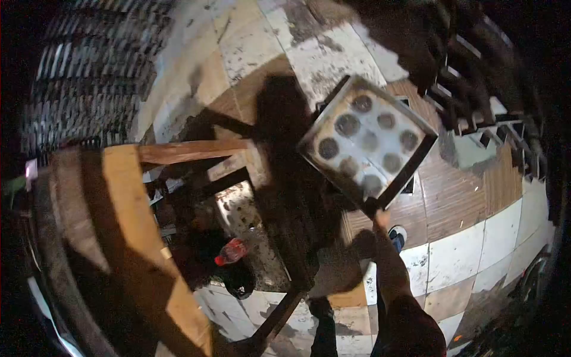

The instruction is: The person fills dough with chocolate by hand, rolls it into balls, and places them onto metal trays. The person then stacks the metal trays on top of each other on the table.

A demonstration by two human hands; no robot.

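My right hand (379, 215) reaches up from the bottom and is closed on the near corner of a square, pale metal tray (369, 140) with several dark round marks and a raised rim. Something dark, perhaps a glove or cloth, covers the fingers at that corner. The tray is tilted above the tiled floor. A dark shape at the lower middle looks like my left hand (321, 307); it lies in shadow, its fingers cannot be made out, and nothing is visible in it.
A red-capped bottle (232, 251) lies by a dark-framed, stained panel (241, 208) on the left. Beside them runs a wooden frame (128, 196). Stacked slats (95, 77) stand upper left, more dark racks (470, 89) upper right. A shoe (398, 235) shows near my right arm.
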